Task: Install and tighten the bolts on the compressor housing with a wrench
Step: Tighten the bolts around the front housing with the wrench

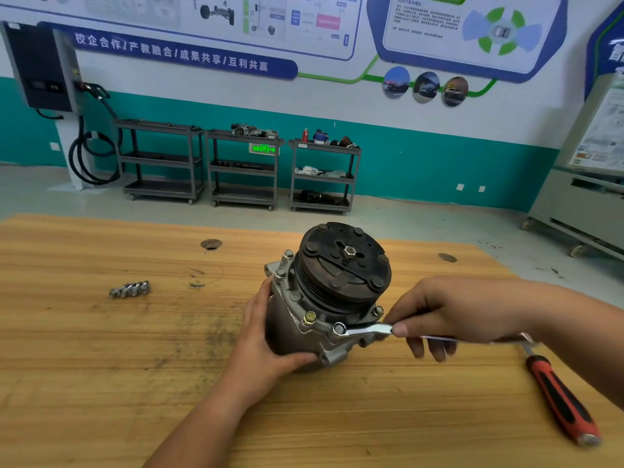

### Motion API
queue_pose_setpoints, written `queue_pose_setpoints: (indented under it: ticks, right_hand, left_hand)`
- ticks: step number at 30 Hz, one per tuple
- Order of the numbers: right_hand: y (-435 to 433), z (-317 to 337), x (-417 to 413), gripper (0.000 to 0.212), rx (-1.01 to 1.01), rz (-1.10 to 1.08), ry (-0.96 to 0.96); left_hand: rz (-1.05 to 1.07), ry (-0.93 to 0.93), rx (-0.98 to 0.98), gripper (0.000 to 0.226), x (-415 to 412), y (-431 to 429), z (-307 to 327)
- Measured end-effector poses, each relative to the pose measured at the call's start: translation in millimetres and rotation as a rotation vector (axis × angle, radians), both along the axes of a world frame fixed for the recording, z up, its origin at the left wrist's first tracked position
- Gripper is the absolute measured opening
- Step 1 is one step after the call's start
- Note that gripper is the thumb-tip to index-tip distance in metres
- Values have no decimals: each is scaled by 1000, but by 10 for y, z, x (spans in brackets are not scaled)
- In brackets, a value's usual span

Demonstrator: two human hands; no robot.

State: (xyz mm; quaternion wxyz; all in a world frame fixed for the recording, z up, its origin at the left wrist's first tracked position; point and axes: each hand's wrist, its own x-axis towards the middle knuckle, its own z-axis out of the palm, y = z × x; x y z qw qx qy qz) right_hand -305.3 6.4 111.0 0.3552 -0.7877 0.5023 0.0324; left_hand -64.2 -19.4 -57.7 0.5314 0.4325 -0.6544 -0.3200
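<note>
While the left hand (266, 339) wraps around the side of the compressor (324, 295) near the middle of the wooden table (101, 366), the right hand (456, 312) pinches a wrench (368, 330) whose ring end sits over a bolt (338, 329) on the front flange. A small pile of loose bolts (130, 289) lies well apart to the left. A red-and-black screwdriver (560, 398) lies on the table at the right.

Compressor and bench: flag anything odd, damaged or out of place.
One yellowish bolt differs from the silver bolts. The table has dark smears and a hole. Nothing looks broken.
</note>
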Motion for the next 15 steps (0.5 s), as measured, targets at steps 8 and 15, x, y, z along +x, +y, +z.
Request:
queue_pose_setpoints:
  ticks: [8, 15]
  right_hand:
    - [330, -520, 149, 24, 543, -315, -790]
    - [379, -537, 209, 24, 465, -320, -794]
  left_hand:
    - [-80, 112, 56, 110, 66, -47, -34]
    - [-95, 7, 43, 119, 78, 22, 81]
